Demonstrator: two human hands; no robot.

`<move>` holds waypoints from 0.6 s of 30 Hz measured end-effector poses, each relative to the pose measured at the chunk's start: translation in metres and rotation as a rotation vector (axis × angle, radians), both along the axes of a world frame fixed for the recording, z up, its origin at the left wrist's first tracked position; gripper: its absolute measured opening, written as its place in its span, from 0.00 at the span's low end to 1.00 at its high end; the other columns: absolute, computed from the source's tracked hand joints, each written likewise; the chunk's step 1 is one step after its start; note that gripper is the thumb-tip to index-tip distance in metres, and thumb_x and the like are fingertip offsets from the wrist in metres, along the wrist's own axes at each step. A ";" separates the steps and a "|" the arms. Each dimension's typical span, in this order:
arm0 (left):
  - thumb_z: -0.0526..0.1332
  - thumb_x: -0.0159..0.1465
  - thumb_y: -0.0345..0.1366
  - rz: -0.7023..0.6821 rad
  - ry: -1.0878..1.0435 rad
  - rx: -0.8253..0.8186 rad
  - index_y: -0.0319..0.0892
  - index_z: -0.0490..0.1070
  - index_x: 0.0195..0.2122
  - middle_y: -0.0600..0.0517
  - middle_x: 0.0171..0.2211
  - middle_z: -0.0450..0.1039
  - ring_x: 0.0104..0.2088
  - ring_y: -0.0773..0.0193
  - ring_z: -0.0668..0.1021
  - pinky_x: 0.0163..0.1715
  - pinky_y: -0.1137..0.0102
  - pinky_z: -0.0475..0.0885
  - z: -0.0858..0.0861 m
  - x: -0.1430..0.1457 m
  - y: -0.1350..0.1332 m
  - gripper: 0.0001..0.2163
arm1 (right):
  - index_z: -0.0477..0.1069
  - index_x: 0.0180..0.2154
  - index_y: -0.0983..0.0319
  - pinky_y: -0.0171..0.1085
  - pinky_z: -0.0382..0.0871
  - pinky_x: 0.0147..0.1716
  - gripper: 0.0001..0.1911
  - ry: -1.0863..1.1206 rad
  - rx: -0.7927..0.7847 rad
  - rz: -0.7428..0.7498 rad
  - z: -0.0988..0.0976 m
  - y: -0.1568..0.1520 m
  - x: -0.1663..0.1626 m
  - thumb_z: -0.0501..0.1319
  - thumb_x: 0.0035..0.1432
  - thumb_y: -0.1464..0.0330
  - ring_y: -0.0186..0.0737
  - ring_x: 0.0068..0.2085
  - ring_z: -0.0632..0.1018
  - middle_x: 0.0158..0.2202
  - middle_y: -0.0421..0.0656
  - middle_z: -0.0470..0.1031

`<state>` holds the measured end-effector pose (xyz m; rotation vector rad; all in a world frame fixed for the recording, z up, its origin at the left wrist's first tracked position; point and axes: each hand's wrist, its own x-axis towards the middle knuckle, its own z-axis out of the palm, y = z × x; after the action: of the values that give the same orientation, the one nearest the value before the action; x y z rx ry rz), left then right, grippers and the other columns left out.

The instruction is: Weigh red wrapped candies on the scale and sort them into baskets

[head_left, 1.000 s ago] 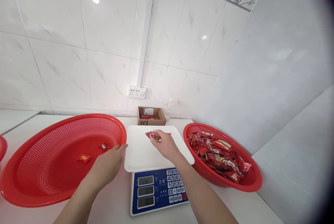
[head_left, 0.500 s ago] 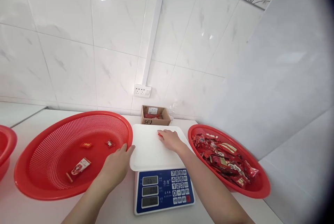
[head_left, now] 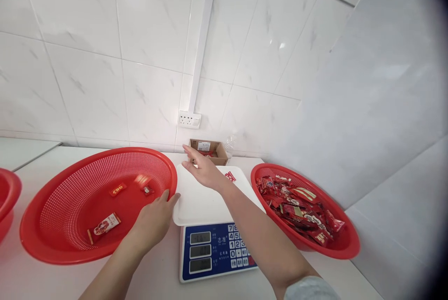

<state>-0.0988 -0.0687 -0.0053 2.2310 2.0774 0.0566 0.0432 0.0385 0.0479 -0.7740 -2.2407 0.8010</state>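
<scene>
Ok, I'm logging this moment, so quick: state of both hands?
Left hand: at a red basket's rim; grip can't be told.
Right hand: open over the scale tray, nothing visible in it.

white marbled wall tiles (head_left: 154,97), power socket (head_left: 189,120), white countertop (head_left: 161,265)

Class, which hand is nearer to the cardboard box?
Right. The right hand is above the white tray, just in front of the cardboard box; the left hand is at a red basket's rim, farther away.
</scene>
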 end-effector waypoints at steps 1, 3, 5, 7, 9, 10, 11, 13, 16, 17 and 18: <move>0.43 0.60 0.20 -0.003 -0.007 -0.003 0.44 0.58 0.58 0.38 0.58 0.60 0.44 0.52 0.77 0.34 0.61 0.74 0.000 0.000 -0.001 0.26 | 0.53 0.60 0.54 0.43 0.56 0.56 0.28 -0.061 0.021 -0.023 -0.003 0.001 0.007 0.52 0.60 0.59 0.39 0.60 0.61 0.61 0.44 0.59; 0.43 0.60 0.21 -0.011 -0.018 -0.011 0.43 0.57 0.59 0.38 0.58 0.60 0.44 0.51 0.77 0.34 0.61 0.73 0.002 -0.001 -0.001 0.26 | 0.56 0.59 0.58 0.44 0.51 0.59 0.26 -0.240 0.040 -0.119 -0.015 0.008 0.028 0.52 0.60 0.63 0.40 0.62 0.57 0.61 0.45 0.57; 0.43 0.61 0.22 -0.020 -0.028 -0.022 0.42 0.57 0.59 0.38 0.58 0.60 0.43 0.51 0.77 0.34 0.61 0.73 0.002 -0.001 -0.001 0.25 | 0.56 0.59 0.60 0.47 0.49 0.59 0.26 -0.464 0.003 -0.307 -0.032 0.016 0.056 0.51 0.60 0.66 0.44 0.63 0.53 0.64 0.48 0.52; 0.43 0.61 0.22 -0.018 -0.035 -0.032 0.42 0.56 0.60 0.37 0.58 0.60 0.42 0.51 0.78 0.33 0.61 0.73 0.002 -0.002 0.000 0.25 | 0.57 0.59 0.63 0.48 0.50 0.58 0.25 -0.592 -0.016 -0.420 -0.048 0.022 0.082 0.52 0.59 0.69 0.47 0.64 0.51 0.63 0.52 0.52; 0.43 0.61 0.23 -0.012 -0.047 -0.040 0.43 0.55 0.60 0.37 0.58 0.59 0.42 0.51 0.78 0.33 0.60 0.73 0.001 -0.003 0.001 0.25 | 0.61 0.56 0.64 0.45 0.53 0.57 0.23 -0.621 -0.014 -0.446 -0.058 0.022 0.101 0.52 0.59 0.72 0.45 0.62 0.56 0.61 0.51 0.57; 0.43 0.62 0.24 -0.011 -0.053 -0.042 0.43 0.55 0.60 0.37 0.58 0.59 0.42 0.51 0.78 0.33 0.60 0.73 0.001 -0.004 0.001 0.25 | 0.63 0.55 0.63 0.43 0.54 0.56 0.22 -0.616 -0.005 -0.447 -0.061 0.021 0.108 0.51 0.59 0.73 0.44 0.61 0.59 0.60 0.50 0.60; 0.42 0.62 0.24 -0.012 -0.058 -0.043 0.43 0.55 0.60 0.37 0.58 0.59 0.43 0.51 0.77 0.34 0.60 0.73 0.001 -0.005 0.001 0.25 | 0.64 0.54 0.63 0.41 0.55 0.55 0.21 -0.612 0.006 -0.455 -0.062 0.019 0.112 0.51 0.59 0.73 0.43 0.59 0.62 0.58 0.49 0.63; 0.42 0.63 0.25 -0.012 -0.068 -0.048 0.43 0.55 0.60 0.37 0.59 0.59 0.45 0.50 0.76 0.35 0.60 0.72 0.001 -0.006 0.001 0.24 | 0.67 0.51 0.63 0.40 0.58 0.53 0.19 -0.597 0.028 -0.489 -0.062 0.016 0.116 0.49 0.59 0.74 0.42 0.55 0.67 0.54 0.49 0.66; 0.41 0.64 0.27 -0.009 -0.077 -0.050 0.42 0.55 0.60 0.37 0.58 0.61 0.45 0.50 0.76 0.35 0.60 0.72 0.004 -0.007 -0.001 0.23 | 0.69 0.46 0.65 0.42 0.61 0.48 0.16 -0.553 0.042 -0.534 -0.057 0.016 0.108 0.49 0.59 0.74 0.45 0.49 0.71 0.49 0.52 0.70; 0.41 0.64 0.27 -0.009 -0.078 -0.045 0.42 0.55 0.60 0.37 0.57 0.62 0.44 0.50 0.76 0.34 0.60 0.72 0.004 -0.007 -0.001 0.23 | 0.70 0.45 0.65 0.42 0.62 0.47 0.16 -0.531 0.044 -0.531 -0.055 0.015 0.101 0.48 0.59 0.74 0.45 0.48 0.72 0.47 0.52 0.72; 0.41 0.64 0.27 -0.008 -0.078 -0.036 0.41 0.55 0.60 0.37 0.56 0.63 0.44 0.50 0.76 0.34 0.60 0.72 0.004 -0.007 -0.001 0.23 | 0.70 0.45 0.64 0.42 0.63 0.47 0.16 -0.510 0.048 -0.523 -0.051 0.014 0.092 0.48 0.60 0.73 0.44 0.47 0.72 0.46 0.51 0.73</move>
<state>-0.1058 -0.0698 -0.0011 2.1802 2.0131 0.1023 0.1350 0.0528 -0.0035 -1.5946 -2.2896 0.3146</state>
